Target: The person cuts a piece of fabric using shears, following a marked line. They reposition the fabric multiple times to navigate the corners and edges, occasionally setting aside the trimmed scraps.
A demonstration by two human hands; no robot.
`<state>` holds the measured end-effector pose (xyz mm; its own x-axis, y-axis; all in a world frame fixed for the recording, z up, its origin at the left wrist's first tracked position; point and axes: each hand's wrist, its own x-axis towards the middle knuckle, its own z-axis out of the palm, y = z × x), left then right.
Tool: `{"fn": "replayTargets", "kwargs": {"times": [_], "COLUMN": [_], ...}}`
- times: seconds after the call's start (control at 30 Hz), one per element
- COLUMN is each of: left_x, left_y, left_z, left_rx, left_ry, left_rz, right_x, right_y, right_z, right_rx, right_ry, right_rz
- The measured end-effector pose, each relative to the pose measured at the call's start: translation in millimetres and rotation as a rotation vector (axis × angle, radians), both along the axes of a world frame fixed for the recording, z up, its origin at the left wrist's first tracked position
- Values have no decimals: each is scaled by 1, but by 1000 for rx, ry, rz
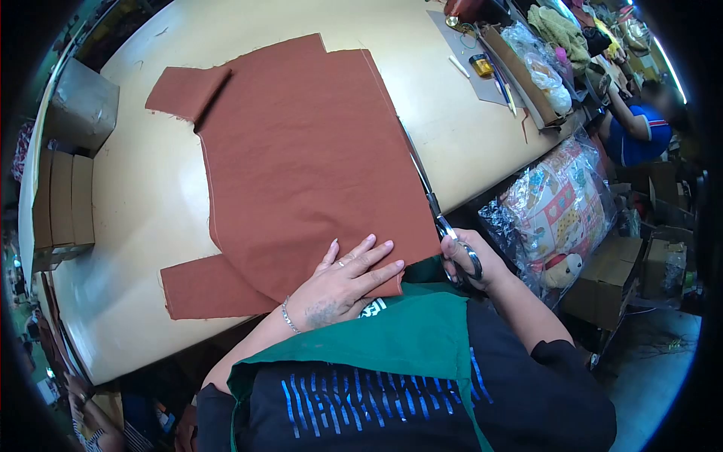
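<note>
Nearest of all was the person's green apron [392, 339], worn over a black top. Just past it, the left hand [346, 282] lay flat on the near edge of the brown cloth [301, 166]. Its fingers were spread and its grip was wide. It held nothing and only pressed down. A thin silver bracelet [288, 315] sat on that wrist.

To the right, just beside the near right corner of the cloth, the right hand [471, 260] had its grip closed round the handles of the scissors [431, 197]. The long blades pointed away from the person and ran along the right edge of the cloth, touching it. I could not tell how far apart the blades were.

The brown cloth lay spread flat in the middle of the pale worktop [151, 218]. It was one big piece, with a small flap sticking out at the near left and another at the far left.

At the left edge of the worktop stood a row of cardboard boxes [64, 203], and farther off a grey box [84, 105]. To the right, below the worktop's edge, a clear bag [561, 203] held something soft with bright pictures on it. On the far right of the worktop lay a long cardboard tray [520, 79] and a small yellow thing [480, 65]. Beyond them sat another person [640, 128] in a blue shirt.
</note>
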<state>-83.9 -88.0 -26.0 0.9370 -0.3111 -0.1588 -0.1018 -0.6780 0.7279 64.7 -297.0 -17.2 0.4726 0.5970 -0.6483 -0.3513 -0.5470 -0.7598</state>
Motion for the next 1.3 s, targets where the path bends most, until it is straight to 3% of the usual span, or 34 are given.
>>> {"fn": "replayTargets", "kwargs": {"times": [0.63,0.83,1.3], "left_x": [-3,-6,-12], "left_y": [1,4,7], "left_z": [-2,0,-2], "left_rx": [-23,-5,-50], "left_ry": [2,6,36], "left_rz": [4,-83,-114], "right_x": [-7,-4,-6], "right_y": [-6,0,8], "right_z": [-2,3,-11], "right_rx": [-177,-5,5], "right_ry": [-104,113,3], "right_rz": [11,-41,-112]}}
